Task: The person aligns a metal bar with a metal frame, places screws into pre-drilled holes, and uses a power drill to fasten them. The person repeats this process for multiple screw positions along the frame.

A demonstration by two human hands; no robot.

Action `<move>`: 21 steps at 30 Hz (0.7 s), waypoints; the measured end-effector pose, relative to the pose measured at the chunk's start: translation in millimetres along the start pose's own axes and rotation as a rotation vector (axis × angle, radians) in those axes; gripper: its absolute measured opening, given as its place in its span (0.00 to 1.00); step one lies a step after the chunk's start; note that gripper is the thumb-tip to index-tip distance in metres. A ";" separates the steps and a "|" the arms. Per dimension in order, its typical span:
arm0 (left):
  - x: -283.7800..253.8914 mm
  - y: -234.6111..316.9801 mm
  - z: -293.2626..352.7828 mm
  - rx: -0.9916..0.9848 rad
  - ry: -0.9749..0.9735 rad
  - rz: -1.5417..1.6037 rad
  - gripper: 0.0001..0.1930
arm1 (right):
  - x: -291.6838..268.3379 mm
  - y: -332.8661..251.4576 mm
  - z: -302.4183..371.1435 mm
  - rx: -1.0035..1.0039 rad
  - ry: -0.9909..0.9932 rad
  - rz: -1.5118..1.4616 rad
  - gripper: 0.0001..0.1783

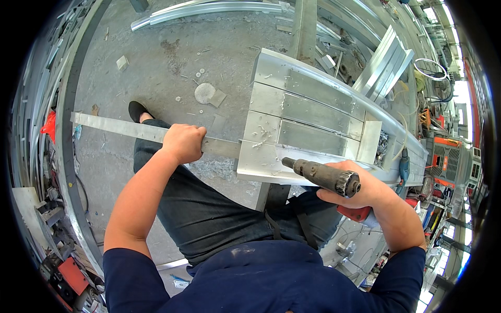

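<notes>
My left hand (183,143) is closed round a long flat metal strip (120,125). One end of the strip lies toward a steel beam on the left, and the other meets the near left edge of an aluminium panel assembly (261,125). My right hand (360,182) grips a pistol-grip power tool (323,175) with a worn cylindrical metal nose and a ridged collar. Its nose points left, above the near corner of the assembly. A red part shows under that hand; the grip itself is mostly hidden. Metal shavings (261,135) lie on the assembly's slats.
A teal drill (404,166) stands near the assembly's right end. Steel beams (68,156) run along the left, and aluminium profiles (209,9) lie on the floor at the back. An orange and grey machine (446,163) stands far right. Scraps and discs (204,93) litter the concrete.
</notes>
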State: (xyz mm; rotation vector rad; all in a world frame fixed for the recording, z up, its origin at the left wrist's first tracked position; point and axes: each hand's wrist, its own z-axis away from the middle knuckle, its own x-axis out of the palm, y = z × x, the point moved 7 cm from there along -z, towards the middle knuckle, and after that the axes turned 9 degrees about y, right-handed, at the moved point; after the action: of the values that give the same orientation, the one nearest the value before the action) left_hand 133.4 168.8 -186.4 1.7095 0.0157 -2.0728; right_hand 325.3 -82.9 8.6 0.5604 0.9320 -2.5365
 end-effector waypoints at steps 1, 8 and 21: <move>0.3 -0.4 0.0 -0.003 -0.003 0.002 0.09 | 0.1 -0.4 0.1 0.008 -0.002 -0.002 0.10; -2.0 1.1 -0.3 0.005 0.002 0.005 0.09 | 1.9 1.0 -1.4 0.014 -0.002 -0.002 0.10; -1.8 0.4 0.6 0.000 0.015 0.001 0.08 | 2.7 -2.0 -3.0 -0.021 0.019 0.018 0.12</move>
State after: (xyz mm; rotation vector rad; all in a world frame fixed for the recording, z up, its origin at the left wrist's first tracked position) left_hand 133.2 168.9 -184.4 1.7250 0.0197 -2.0594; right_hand 322.8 -80.0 6.3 0.5847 0.9547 -2.5065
